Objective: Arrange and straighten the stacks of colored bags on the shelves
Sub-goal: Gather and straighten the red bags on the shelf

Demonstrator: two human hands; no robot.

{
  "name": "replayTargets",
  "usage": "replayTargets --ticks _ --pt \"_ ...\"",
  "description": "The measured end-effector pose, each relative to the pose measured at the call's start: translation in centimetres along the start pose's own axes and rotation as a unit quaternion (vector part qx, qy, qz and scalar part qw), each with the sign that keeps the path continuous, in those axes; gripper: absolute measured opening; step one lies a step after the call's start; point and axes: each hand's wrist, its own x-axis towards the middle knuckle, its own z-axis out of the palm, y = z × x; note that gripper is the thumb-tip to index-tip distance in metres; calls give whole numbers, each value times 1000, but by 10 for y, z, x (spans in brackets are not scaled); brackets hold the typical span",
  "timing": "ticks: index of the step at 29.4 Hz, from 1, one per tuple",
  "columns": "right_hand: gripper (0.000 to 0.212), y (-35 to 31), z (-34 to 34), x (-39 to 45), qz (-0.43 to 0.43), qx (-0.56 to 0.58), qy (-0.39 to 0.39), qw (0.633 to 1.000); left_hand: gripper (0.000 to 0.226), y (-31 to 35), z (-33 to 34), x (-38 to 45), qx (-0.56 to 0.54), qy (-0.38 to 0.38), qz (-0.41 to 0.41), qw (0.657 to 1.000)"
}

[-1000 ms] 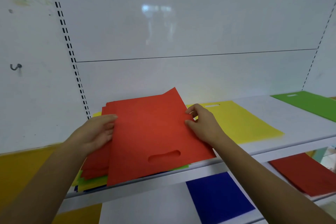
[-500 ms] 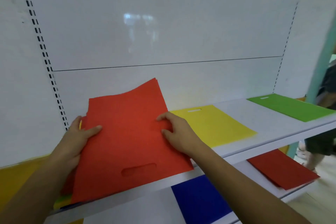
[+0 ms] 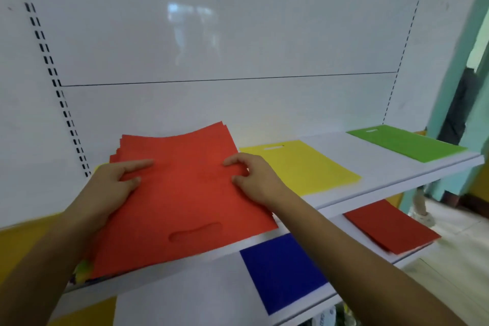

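Two hands, left (image 3: 111, 185) and right (image 3: 254, 180), pinching the orange bag stack's (image 3: 180, 193) side edges, front edge overhanging the shelf (image 3: 397, 174).

We saw an orange-red stack of bags (image 3: 182, 193) on the white upper shelf (image 3: 397, 180), a yellow bag (image 3: 304, 167) beside it and a lime-green bag (image 3: 404, 141) further right — below, a deep blue bag (image 3: 280, 270) and a darker red bag (image 3: 389, 225) on the white lower shelf (image 3: 185, 299).
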Motion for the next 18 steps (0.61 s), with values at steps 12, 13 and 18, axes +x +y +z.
replayTargets --ticks 12,13,18 --pt "43 -9 -24 -39 69 244 -35 967 50 24 -9 -4 13 63 83 994" --pt "43 -6 -30 -44 68 243 -25 967 50 28 -5 -3 1 58 85 995" --pt "40 23 -83 -77 30 151 64 986 48 62 52 -12 -67 34 118 990"
